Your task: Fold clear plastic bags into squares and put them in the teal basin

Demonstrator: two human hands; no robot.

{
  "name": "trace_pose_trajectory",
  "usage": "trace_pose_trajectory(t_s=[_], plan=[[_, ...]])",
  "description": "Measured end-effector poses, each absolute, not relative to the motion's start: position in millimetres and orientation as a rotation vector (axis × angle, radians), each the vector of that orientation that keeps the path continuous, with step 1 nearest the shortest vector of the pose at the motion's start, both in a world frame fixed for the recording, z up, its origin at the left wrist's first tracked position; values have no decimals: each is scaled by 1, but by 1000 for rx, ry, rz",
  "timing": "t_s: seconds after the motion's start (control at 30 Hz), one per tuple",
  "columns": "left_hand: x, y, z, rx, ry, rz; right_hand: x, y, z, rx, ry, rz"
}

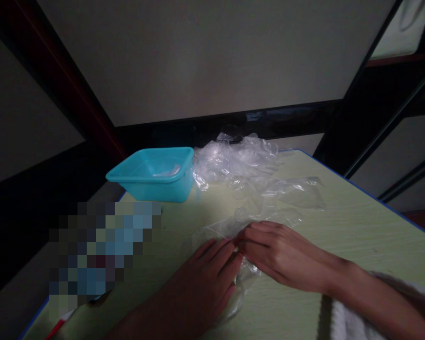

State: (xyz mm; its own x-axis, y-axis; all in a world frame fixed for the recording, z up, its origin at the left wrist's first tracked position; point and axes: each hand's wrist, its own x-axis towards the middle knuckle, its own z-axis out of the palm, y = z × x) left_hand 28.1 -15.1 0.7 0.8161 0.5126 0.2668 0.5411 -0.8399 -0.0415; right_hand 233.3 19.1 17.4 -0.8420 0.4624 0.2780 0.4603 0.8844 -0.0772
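Observation:
A crumpled clear plastic bag [246, 276] lies spread on the table beneath my two hands. My left hand [212, 274] has its fingers bent together on the plastic. From the right, my right hand [274, 252] pinches the same plastic, its fingertips meeting those of the left hand; what lies between the tips is mostly hidden. Just beyond them, another flat clear plastic bag [293, 191] rests on the tabletop. Behind it, a heap of clear plastic bags [233, 158] is piled against the side of a turquoise plastic basin [156, 189].
The pale table [357, 226] has a blue edge, with a panelled wall [212, 61] behind it. A blurred-out patch [106, 250] covers things at the left. Near it shows a thin red-and-white object [58, 326]. A whitish textured item [354, 321] sits under my right forearm.

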Motion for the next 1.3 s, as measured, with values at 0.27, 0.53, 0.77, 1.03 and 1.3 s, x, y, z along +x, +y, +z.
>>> trace_pose_trajectory(t_s=[0.27,0.53,0.77,1.03,1.3], plan=[[30,-14,1,-2876,-852,-366,233,19,20,-768,-2822,123],[30,-16,0,-2883,-881,-330,234,20,17,-761,-2819,141],[30,-16,2,-2893,-893,-308,234,20,18,-749,-2814,144],[30,-15,4,-2904,-913,-341,234,20,17,-787,-2814,174],[29,-15,4,-2905,-919,-306,234,21,14,-922,-2728,233]])
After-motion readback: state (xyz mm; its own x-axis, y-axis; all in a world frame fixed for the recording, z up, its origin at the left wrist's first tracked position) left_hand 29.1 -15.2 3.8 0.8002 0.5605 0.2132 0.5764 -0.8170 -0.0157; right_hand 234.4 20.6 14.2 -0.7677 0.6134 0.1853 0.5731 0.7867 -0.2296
